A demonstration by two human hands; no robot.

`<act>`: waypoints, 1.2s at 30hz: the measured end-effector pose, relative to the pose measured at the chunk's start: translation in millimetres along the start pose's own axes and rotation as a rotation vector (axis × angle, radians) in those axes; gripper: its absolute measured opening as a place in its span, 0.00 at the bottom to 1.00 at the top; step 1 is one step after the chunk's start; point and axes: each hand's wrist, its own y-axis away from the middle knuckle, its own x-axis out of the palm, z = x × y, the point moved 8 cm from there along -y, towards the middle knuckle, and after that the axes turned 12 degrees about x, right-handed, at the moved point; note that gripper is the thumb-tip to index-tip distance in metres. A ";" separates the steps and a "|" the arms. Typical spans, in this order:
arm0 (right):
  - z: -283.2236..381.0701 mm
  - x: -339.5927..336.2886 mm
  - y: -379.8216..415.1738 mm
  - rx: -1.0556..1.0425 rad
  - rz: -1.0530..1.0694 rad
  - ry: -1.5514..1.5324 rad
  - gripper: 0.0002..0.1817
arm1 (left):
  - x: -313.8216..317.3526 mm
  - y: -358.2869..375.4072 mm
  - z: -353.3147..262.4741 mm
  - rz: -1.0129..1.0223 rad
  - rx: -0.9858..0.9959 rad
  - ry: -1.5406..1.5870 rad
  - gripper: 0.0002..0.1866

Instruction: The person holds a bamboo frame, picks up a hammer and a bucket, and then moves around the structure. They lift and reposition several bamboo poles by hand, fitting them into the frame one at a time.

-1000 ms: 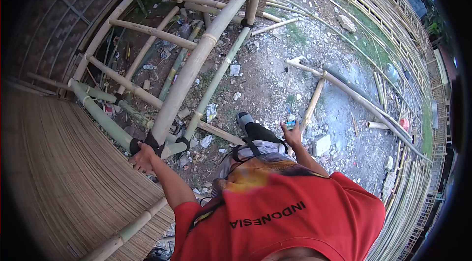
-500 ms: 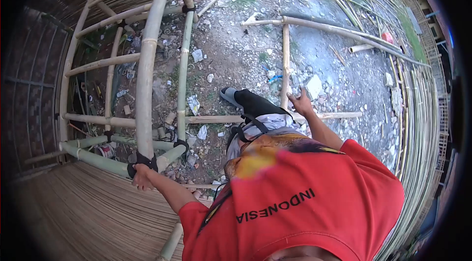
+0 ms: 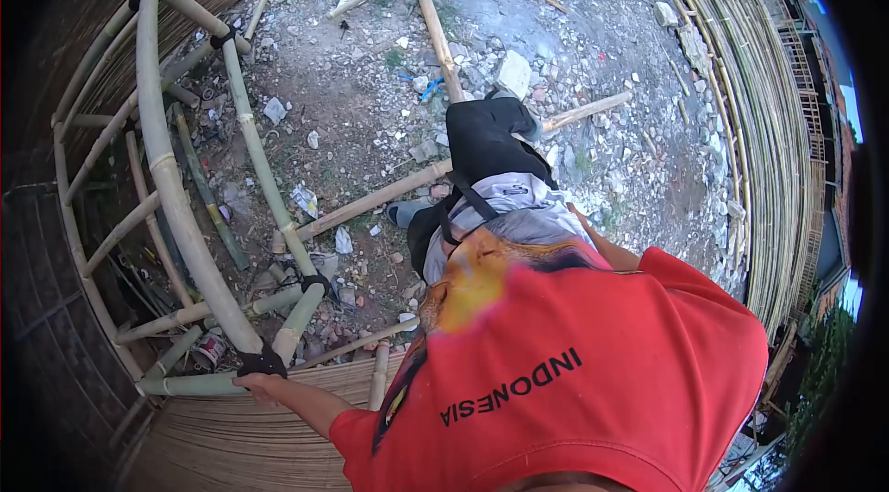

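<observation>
A bamboo frame (image 3: 176,205) stands on the left, its poles tied with black bindings. My left hand (image 3: 263,387) is closed round a green pole at the frame's lower corner, right beside the black binding (image 3: 262,362). By my right hip is my right hand (image 3: 576,215), mostly hidden behind the trousers and forearm, with no object visible in it. My legs in black and grey trousers (image 3: 491,135) straddle a bamboo pole (image 3: 370,202) lying low over the ground.
Rubble and litter cover the ground (image 3: 361,112). A white stone block (image 3: 514,74) lies beyond my feet. More bamboo poles (image 3: 434,33) lie ahead. Long bundled bamboo strips (image 3: 773,140) run along the right, and a slatted bamboo surface (image 3: 231,436) lies at the lower left.
The view has turned and shifted. One leg has stepped over toward the white block. My right hand has dropped from its outstretched place to my hip. My left hand remains at the bound corner.
</observation>
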 end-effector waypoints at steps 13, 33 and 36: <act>248.0 -340.2 -174.6 -0.135 0.075 -0.241 0.46 | 47.9 376.0 70.1 -0.237 0.087 0.068 0.61; 340.3 -449.8 -339.8 -0.659 0.006 0.484 0.50 | -63.1 807.5 344.1 -0.251 -0.757 0.109 0.57; 347.4 -441.2 -332.5 -0.699 0.016 0.533 0.49 | -66.4 862.4 392.5 -0.198 -1.051 0.200 0.55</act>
